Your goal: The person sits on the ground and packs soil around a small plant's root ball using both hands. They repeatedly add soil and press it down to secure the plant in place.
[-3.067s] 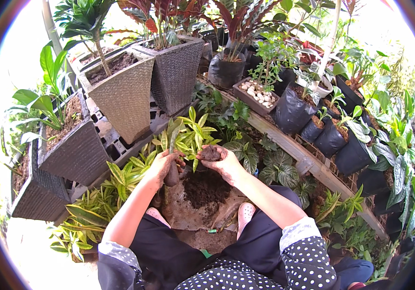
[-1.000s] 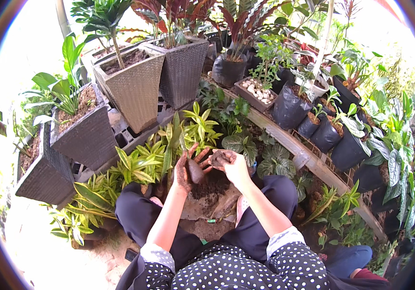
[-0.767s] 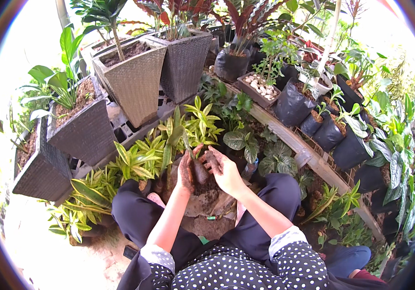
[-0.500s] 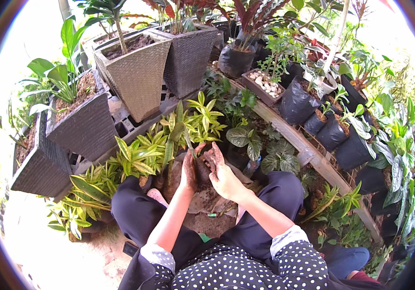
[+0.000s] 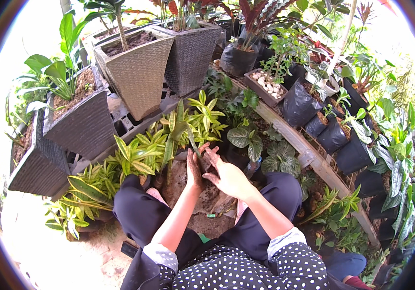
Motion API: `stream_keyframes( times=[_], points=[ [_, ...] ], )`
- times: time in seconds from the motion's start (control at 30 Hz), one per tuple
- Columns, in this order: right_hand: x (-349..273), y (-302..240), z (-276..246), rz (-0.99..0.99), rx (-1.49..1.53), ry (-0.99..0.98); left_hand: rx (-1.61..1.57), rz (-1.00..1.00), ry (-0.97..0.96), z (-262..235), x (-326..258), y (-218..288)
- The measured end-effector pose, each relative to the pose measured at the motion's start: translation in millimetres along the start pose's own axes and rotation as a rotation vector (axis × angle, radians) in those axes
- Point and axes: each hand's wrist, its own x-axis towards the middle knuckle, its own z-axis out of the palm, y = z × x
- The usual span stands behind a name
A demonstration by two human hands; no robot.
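My left hand (image 5: 195, 170), smeared with dark soil, is upright with its fingers stretched out. Facing it, my right hand (image 5: 223, 172) also has its fingers extended, and soil darkens them. Both hands flank the base of a plant with long green sword-like leaves (image 5: 180, 129); one narrow leaf rises beside my left fingertips. What lies between the palms is mostly hidden. Below them, a soil-covered grey sheet or sack (image 5: 205, 205) lies between my legs.
Yellow-edged leafy plants (image 5: 137, 154) crowd the left front. Tall textured planters (image 5: 135, 75) stand behind them. At right, a rail (image 5: 309, 157) runs past black plant bags (image 5: 300, 105) and a tray of white pebbles (image 5: 267, 87). Another person's blue-clad leg (image 5: 345, 263) shows lower right.
My hands have come closer together, the right one moving left and tipping over toward the left. The dark gap between the palms has narrowed.
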Motion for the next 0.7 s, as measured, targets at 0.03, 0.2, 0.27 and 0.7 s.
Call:
stream_keyframes(
  times=[0.03,0.2,0.27,0.7],
  points=[
    [-1.4,-2.2,3.4,-0.057,-0.079,0.029,-0.053,-0.006,0.005,2.0,-0.7,-0.6],
    [7.6,18.6,16.1,-0.285,0.249,0.057,-0.111,0.036,0.007,8.0,4.0,1.2],
    [9.6,24.1,11.5,-0.062,0.409,-0.018,-0.095,0.025,0.019,10.3,3.8,3.3],
    [0.2,7.6,7.0,-0.111,-0.312,0.212,-0.291,0.010,-0.061,23.8,-0.2,14.1]
  ],
)
